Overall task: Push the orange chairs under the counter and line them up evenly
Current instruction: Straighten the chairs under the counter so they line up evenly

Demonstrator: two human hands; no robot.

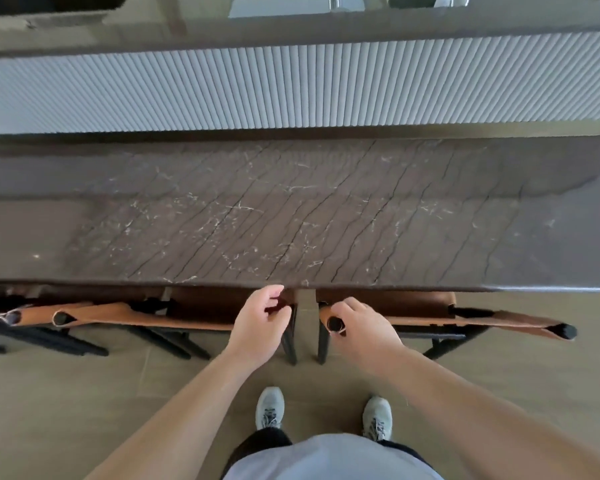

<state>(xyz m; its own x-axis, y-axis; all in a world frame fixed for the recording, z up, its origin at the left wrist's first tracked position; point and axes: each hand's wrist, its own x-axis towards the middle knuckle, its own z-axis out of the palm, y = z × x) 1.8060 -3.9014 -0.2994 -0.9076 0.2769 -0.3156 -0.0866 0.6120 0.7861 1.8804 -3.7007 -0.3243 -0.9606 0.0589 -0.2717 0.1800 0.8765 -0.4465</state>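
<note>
Three orange leather chairs with black legs stand along the near edge of the dark marble counter (291, 209), their seats tucked beneath it. My left hand (260, 320) curls its fingers over the right top corner of the middle chair (146, 315). My right hand (357, 323) grips the left top corner of the right chair (465, 320), beside its round black post end. A narrow gap separates these two chairs. The left chair (0, 315) shows only partly at the frame's edge, almost touching the middle one.
A grey fluted panel (291, 88) rises behind the counter top. Black chair legs splay out over the tan floor (84, 410). My two grey shoes (270, 407) stand just behind the gap between the chairs.
</note>
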